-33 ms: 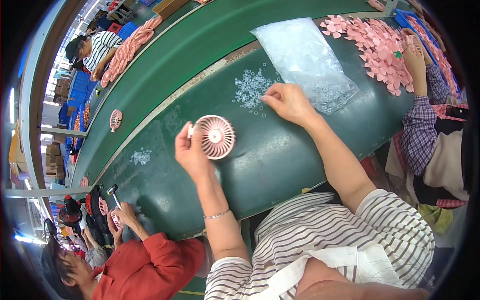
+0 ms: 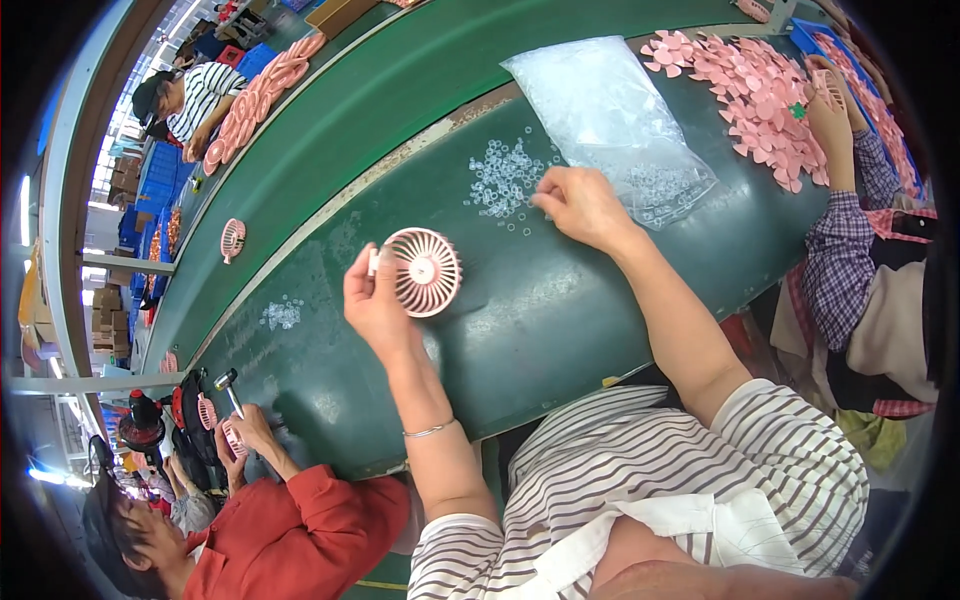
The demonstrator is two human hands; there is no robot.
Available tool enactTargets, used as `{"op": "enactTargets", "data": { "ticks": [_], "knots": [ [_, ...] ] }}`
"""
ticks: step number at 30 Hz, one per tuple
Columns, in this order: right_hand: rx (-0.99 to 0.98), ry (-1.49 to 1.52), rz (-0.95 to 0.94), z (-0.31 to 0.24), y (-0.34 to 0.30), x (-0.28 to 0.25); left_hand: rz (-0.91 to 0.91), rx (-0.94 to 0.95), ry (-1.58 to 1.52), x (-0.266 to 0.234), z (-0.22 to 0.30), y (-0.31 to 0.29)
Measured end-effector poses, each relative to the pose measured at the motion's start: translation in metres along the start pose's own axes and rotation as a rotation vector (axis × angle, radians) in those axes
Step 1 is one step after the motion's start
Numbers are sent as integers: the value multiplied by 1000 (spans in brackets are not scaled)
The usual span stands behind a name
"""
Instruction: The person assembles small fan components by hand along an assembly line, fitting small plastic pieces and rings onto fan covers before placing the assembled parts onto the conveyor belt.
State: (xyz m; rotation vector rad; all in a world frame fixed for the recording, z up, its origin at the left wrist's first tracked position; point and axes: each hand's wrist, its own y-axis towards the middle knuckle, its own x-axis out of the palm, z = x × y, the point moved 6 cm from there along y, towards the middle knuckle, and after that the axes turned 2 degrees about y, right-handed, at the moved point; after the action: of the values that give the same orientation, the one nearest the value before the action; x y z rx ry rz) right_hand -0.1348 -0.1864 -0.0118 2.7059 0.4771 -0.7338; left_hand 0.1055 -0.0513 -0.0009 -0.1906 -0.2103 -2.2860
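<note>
A round pink fan housing [image 2: 428, 274] with radial ribs and a pale hub is in my left hand [image 2: 378, 305], held above the green table by its side, between thumb and fingers. My right hand [image 2: 582, 208] is closed in a pinch at the right edge of a scattered heap of small clear rings [image 2: 500, 180]. What its fingertips hold, if anything, is too small to make out. Just behind that hand lies a clear plastic bag [image 2: 615, 100], with more rings inside its near end.
Pink fan blades [image 2: 765, 110] are heaped at the far right, where a co-worker's hand [image 2: 828, 115] holds a pink part. A smaller ring pile [image 2: 283, 314] lies to the left. There a red-sleeved co-worker holds a hammer [image 2: 230, 388]. A conveyor belt [image 2: 330, 140] carries a fan housing [image 2: 232, 240].
My left hand has shifted slightly left with the fan housing. The right hand has drawn slightly to the right at the edge of the ring heap.
</note>
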Motion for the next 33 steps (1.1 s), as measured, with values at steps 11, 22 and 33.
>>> {"op": "enactTargets", "data": {
  "ticks": [11, 22, 33],
  "knots": [
    [-127, -278, -162, 6, -21, 43, -420, -221, -44, 229, -27, -8],
    [-169, -207, -105, -17, -20, 36, -571, -221, -220, 215, -20, 12],
    [-188, -50, 11, -37, -18, 27, 373, 39, 925, -24, -27, 219]
  ]
}}
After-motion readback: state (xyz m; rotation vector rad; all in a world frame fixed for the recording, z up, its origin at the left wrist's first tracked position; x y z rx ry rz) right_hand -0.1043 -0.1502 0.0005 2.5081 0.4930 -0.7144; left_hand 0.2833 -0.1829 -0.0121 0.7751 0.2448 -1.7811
